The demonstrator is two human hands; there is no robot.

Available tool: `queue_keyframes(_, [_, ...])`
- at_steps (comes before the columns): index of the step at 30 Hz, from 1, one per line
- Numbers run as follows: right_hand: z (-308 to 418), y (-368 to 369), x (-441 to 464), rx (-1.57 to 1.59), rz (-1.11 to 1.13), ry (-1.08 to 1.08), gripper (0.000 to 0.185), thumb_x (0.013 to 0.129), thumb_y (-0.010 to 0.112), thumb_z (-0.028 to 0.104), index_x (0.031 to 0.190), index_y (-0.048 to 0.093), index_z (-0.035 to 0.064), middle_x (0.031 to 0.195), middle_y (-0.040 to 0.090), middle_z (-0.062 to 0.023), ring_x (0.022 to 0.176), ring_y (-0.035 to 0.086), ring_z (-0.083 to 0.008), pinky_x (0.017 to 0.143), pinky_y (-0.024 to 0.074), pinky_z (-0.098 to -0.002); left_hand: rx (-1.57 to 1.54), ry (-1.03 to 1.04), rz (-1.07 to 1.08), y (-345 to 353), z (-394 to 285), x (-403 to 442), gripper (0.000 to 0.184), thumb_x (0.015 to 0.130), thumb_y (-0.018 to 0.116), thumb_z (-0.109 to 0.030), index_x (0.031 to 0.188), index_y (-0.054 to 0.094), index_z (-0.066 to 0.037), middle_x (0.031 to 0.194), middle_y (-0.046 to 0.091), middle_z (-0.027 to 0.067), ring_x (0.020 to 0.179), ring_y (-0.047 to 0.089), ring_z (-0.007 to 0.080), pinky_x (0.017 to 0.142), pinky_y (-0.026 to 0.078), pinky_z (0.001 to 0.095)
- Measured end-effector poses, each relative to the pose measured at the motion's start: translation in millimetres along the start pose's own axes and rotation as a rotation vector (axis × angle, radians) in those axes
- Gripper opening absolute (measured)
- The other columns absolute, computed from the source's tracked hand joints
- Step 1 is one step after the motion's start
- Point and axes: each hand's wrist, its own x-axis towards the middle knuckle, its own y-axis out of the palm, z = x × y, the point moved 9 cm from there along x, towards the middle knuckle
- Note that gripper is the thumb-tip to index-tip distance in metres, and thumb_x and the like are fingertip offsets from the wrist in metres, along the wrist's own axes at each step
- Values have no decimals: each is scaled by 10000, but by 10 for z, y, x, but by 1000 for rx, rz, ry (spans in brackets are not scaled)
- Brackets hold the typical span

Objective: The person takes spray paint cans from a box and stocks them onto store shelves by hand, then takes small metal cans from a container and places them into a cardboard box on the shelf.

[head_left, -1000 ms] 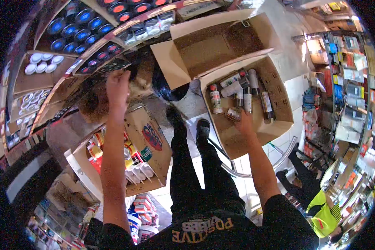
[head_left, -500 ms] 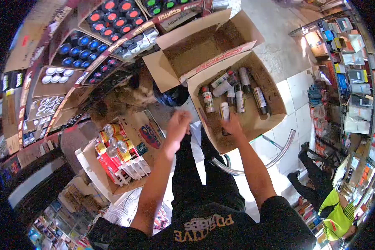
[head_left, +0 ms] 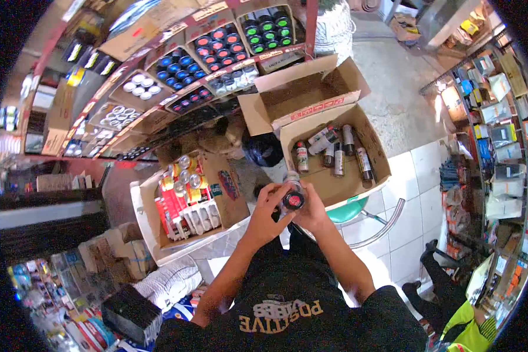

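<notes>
In front of my chest I hold a spray paint can [head_left: 293,199], its black cap with a red top facing up at me. My right hand [head_left: 314,211] is wrapped round the can's right side. The fingers of my left hand [head_left: 266,216] curl about the cap from the left and touch it. Just beyond my hands stands an open cardboard box [head_left: 372,129], with several spray cans [head_left: 339,159] lying loosely inside.
Another open carton [head_left: 273,105] adjoins the box. At left, a carton [head_left: 144,214] holds tins and white-and-red packs. Shelves carry spray cans with blue, red and green caps [head_left: 268,26]. A curved metal tube [head_left: 393,220] is at right; a person in yellow [head_left: 469,328] is lower right.
My right hand has lifted a spray can out of the box and brought it toward me. My left hand has come across to the can. The view has shifted, showing more of the shelves.
</notes>
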Motion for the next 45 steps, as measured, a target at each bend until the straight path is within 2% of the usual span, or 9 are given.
queue_keyframes(2, [-158, -156, 42, -238, 30, -129, 378, 978, 486, 410, 1169, 591, 102, 1056, 652, -77, 943, 627, -213, 806, 534, -383, 152, 110, -109, -122, -154, -155, 719, 720, 773, -123, 1394, 527, -176, 1359, 418, 136, 1131, 522, 321, 966, 463, 401])
queue_keyframes(6, [-632, 270, -306, 51, 126, 201, 394, 978, 532, 452, 1177, 587, 117, 1041, 658, -66, 890, 644, -204, 762, 553, -334, 215, 137, -202, -407, -345, -504, 747, 648, 775, -67, 1355, 553, -159, 1373, 457, 126, 1197, 499, 346, 1035, 415, 409])
queue_keyframes(9, [-819, 453, -458, -62, 120, 194, 421, 961, 563, 482, 1182, 584, 125, 1028, 662, -52, 881, 645, -191, 756, 552, -320, 213, 165, -274, -663, -481, -819, 724, 656, 782, -62, 1339, 561, -153, 1374, 481, 115, 1246, 478, 339, 1058, 397, 407])
queue_keyframes(22, [-2351, 935, -787, -407, 276, 311, 368, 980, 541, 409, 1242, 574, 153, 1093, 664, -47, 975, 634, -190, 829, 540, -349, 58, 175, -662, -1593, -157, -2572, 614, 682, 798, -25, 1258, 590, -47, 1304, 571, 163, 1215, 551, 337, 1014, 454, 402])
queue_keyframes(28, [-2916, 1177, -834, -486, 378, -20, 449, 994, 524, 315, 1395, 430, 136, 1203, 611, -68, 1071, 618, -211, 915, 514, -385, 36, 190, -710, -1763, 151, -3260, 586, 693, 803, -37, 1232, 575, -54, 1285, 567, 166, 1222, 538, 359, 1017, 457, 425])
queue_keyframes(31, [-2993, 1171, -733, -688, 212, -172, 686, 927, 640, 128, 1486, 252, 50, 1300, 546, -143, 1184, 564, -240, 936, 516, -375, 74, 164, -768, -1883, 371, -3462, 608, 712, 817, -57, 1250, 535, -43, 1284, 560, 171, 1172, 576, 345, 975, 494, 418])
queue_keyframes(36, [-3108, 1385, -649, -802, 231, -313, 652, 916, 669, 175, 1445, 317, 30, 1242, 576, -139, 1067, 622, -221, 844, 549, -341, -235, 47, -732, -2019, 728, -3533, 597, 740, 821, -66, 1258, 526, -32, 1289, 546, 188, 1098, 626, 285, 883, 564, 377])
queue_keyframes(39, [-3211, 1442, -567, -746, 247, -208, 438, 947, 628, 219, 1301, 485, 4, 1081, 636, -100, 964, 644, -192, 808, 550, -332, -268, 150, -782, -2125, 711, -3539, 578, 740, 804, -18, 1265, 563, -29, 1281, 544, 178, 1120, 614, 289, 896, 563, 349])
queue_keyframes(45, [-3294, 1427, -394, -543, 261, 107, 376, 989, 558, 369, 1168, 583, 39, 1020, 674, -75, 928, 658, -193, 857, 544, -342, -234, 151, -762, -2250, 685, -3284, 579, 769, 784, -12, 1306, 570, -45, 1287, 515, 145, 1136, 585, 249, 894, 545, 332])
